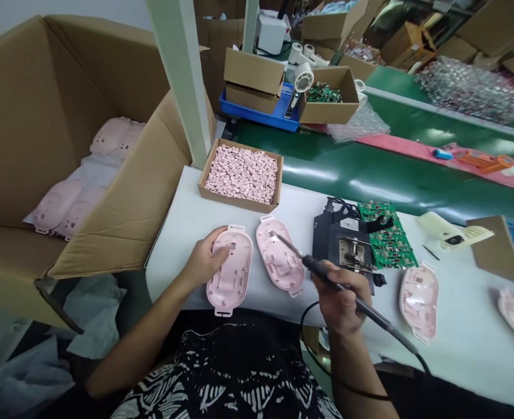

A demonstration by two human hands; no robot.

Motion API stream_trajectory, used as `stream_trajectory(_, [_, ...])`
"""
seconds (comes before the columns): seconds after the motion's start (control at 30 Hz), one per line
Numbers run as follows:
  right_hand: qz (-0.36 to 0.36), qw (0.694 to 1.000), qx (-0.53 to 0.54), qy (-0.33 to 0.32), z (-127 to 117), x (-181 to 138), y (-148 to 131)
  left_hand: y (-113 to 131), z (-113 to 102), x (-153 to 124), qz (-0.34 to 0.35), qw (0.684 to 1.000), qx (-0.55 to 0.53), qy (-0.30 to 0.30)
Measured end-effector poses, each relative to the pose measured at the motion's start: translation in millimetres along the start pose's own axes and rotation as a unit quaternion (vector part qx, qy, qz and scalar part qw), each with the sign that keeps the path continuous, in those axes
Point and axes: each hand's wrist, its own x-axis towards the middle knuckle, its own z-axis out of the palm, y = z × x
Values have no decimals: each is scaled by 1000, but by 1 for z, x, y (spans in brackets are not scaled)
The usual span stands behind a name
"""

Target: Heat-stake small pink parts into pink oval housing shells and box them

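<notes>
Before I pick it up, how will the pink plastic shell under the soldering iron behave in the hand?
The pink plastic shell looks light and fairly stiff, as it seems a thin hollow molding with ribs inside. Its rounded underside may let it rock when pushed. The small tabs at its ends are probably the most fragile parts.

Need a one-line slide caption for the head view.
Left hand on a pink plastic casing, right hand holding a soldering iron over a second casing.
</notes>
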Motion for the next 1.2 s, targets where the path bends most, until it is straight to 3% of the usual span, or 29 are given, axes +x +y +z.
stream_trajectory(0.13, [24,990,-77,-117,11,-10,6,-2,0,1,15,1000,9,-8])
stream_trajectory(0.23, [-55,975,-123,-175,18,-8,5,-1,0,0,19,1000,11,-15])
stream_trajectory(0.37, [-142,959,-134,-204,31,-4,5,-1,0,0,22,1000,9,-15])
stream_trajectory(0.73, [-66,971,-214,-84,52,-6,-1,0,-3,-1,27,999,30,-23])
stream_trajectory(0.97, [10,973,-219,-75,56,-11,6,-1,-6,-2,27,999,27,-39])
stream_trajectory(1.2, [-11,972,-220,-88,58,-9,9,-1,-5,-1,30,998,24,-45])
